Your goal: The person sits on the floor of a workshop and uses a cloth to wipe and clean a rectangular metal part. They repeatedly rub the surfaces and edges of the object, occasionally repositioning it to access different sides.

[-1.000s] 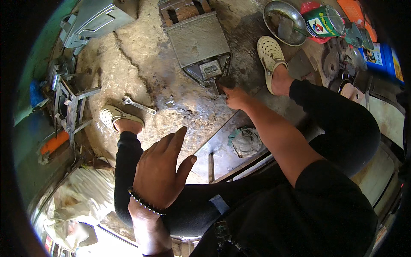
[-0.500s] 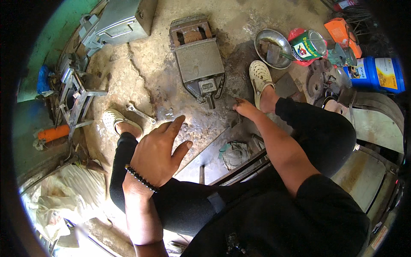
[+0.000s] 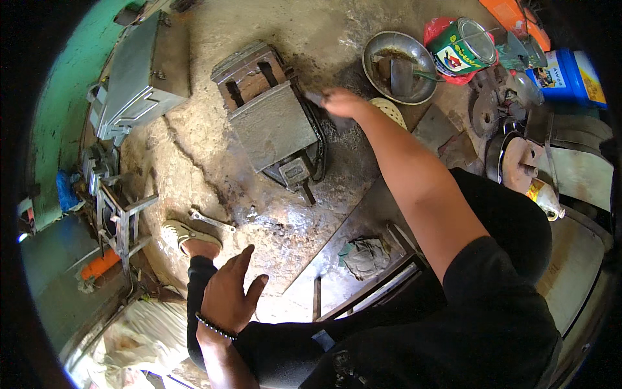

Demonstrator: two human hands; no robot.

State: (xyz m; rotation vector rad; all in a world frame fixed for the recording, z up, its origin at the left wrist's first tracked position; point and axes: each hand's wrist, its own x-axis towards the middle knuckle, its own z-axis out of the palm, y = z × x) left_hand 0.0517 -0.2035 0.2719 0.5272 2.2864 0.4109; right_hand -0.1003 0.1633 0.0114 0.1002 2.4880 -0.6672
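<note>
A heavy grey machine vise (image 3: 271, 126) lies on the stained floor in front of me, its slotted end away from me. My right hand (image 3: 341, 104) reaches to the far right side of the vise, fingers closed on a short greyish thing (image 3: 315, 98). Its tip meets the vise's edge; blur hides what kind it is. Above my left knee hovers my left hand (image 3: 231, 295), a beaded bracelet at its wrist. Its fingers are stretched out, the thumb apart, and it holds nothing.
At the far right stands a metal bowl (image 3: 424, 55) of dark liquid, a flat grey piece leaning in it. Beside it are a green can (image 3: 461, 48) and a blue container (image 3: 567, 78). A wrench (image 3: 212, 220) lies by my left foot. A metal box (image 3: 144, 81) stands far left.
My right hand has moved away from me, from the floor near my right foot to the vise's far right side. My left hand stays open, and the whole view has shifted and turned.
</note>
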